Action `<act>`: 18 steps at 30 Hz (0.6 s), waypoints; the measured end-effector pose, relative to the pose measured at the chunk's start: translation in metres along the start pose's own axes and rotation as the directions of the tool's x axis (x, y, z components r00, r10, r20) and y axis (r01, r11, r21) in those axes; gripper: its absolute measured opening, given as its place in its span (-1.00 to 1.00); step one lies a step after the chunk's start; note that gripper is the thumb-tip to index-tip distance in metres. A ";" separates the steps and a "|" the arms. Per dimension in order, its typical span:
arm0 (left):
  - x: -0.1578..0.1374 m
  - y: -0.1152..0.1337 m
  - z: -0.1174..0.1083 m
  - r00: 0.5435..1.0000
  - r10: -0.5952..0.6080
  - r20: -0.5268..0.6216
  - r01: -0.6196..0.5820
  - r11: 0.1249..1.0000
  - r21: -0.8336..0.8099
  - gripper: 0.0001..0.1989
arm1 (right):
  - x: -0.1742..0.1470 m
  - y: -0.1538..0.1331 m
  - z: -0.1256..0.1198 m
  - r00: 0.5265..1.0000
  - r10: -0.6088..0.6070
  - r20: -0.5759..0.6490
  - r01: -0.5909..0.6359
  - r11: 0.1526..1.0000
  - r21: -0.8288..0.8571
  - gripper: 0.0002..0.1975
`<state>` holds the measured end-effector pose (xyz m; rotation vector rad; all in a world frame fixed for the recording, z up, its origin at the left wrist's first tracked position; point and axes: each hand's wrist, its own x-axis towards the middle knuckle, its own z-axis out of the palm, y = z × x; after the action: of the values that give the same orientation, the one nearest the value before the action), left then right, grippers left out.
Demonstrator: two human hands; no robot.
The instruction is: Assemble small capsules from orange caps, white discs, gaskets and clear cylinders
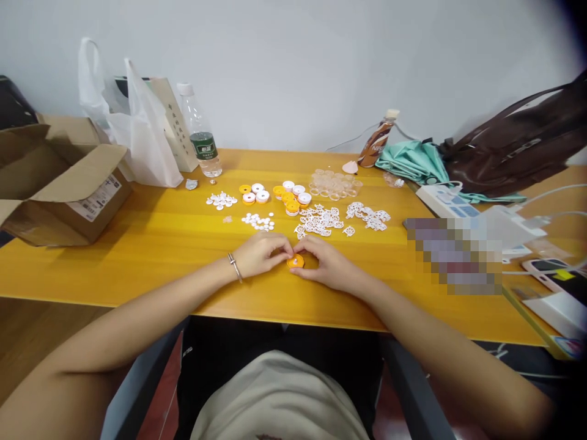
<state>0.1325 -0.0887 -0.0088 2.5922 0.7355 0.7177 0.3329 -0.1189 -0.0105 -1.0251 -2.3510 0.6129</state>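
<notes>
A small round orange disc (296, 262) with a pale piece at its centre lies between my two hands, just above the tabletop or resting on it; I cannot tell which. My right hand (329, 264) curves around its right side, thumb and index finger closed on the rim. From the left, my left hand (261, 255) brings its thumb and fingertips together on the disc's near-left edge. Beyond them are several white openwork pieces (318, 220), small white round pieces (259, 221), white pegged pieces (221, 200), and stacked orange and white discs (292, 198).
Clear plastic rings (334, 184) lie farther back. At left stand an open cardboard box (87, 201), a white plastic bag (142, 140) and a water bottle (202, 137). A brown drink bottle (376, 142), teal cloth (413, 160), brown bag (509, 143) and power strip (447, 205) occupy the right.
</notes>
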 end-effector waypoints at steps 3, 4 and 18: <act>0.001 0.001 0.002 1.000 0.027 -0.010 -0.026 1.000 0.010 -0.87 | -0.001 0.004 0.004 1.000 -0.002 -0.024 0.003 0.999 0.032 -0.82; 0.001 0.002 0.002 0.999 0.037 -0.005 -0.037 0.999 0.017 -0.87 | -0.001 0.005 0.005 0.999 -0.002 -0.033 0.003 0.999 0.040 -0.81; -0.008 0.006 0.001 0.989 0.149 -0.004 -0.148 0.984 0.096 -0.81 | -0.005 0.005 0.007 0.998 0.008 -0.064 -0.006 0.999 0.042 -0.77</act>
<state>0.1292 -0.0981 -0.0103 2.7549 0.5977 0.7589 0.3343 -0.1211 -0.0195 -1.0196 -2.2701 0.6201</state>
